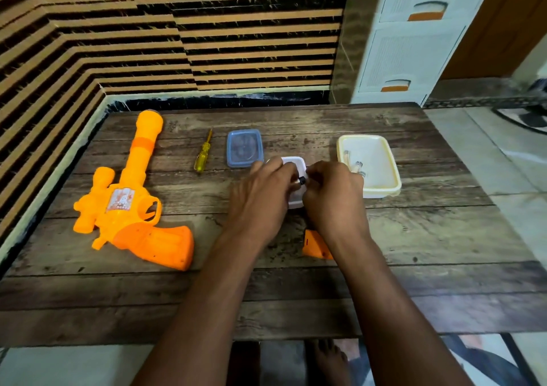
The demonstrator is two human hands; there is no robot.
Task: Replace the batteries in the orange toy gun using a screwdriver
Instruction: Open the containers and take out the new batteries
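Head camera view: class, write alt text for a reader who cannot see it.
Two hands, left hand and right hand, handle a small dark item over a small white container on a wooden table. An orange toy gun and yellow screwdriver lie left.

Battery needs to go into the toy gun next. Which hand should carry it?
Left, probably. The toy gun lies at the table's left, on the left hand side. The right hand would have to cross over. Both hands pinch a small dark-tipped item above the small white container.

I'm looking at a home: a worn wooden table (pixel 384 282) against a striped tiled wall (pixel 207 45), white plastic drawers (pixel 414 45), tiled floor (pixel 488 154), a rug (pixel 527 119) nearby.
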